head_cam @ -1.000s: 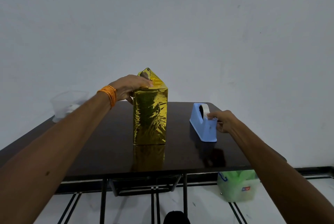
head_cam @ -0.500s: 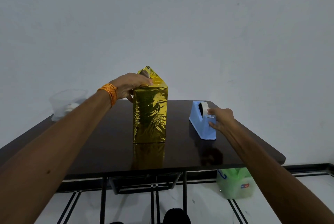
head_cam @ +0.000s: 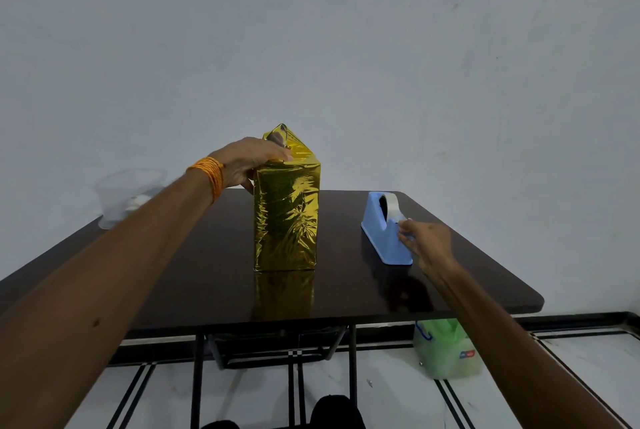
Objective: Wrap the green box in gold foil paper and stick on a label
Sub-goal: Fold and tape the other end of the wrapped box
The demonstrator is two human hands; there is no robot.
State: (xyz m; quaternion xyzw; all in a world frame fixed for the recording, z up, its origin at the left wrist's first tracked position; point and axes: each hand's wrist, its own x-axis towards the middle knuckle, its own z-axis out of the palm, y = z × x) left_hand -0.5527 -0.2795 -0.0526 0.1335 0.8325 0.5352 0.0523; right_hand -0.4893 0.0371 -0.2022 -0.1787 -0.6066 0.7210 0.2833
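PACKAGE NEARLY SEALED: A person's left hand clamps the folded top of the gold-wrapped box, fingers over the flaps and thumb down its left side. The box stands upright, long axis vertical, at the middle of the dark counter. To its right and well apart from it, the right hand appears to pinch the tape end at the cutter of a blue tape dispenser. A torn strip would have to travel leftward and up to the peaked top fold, which the left hand is nearer and pins down. No label is visible.
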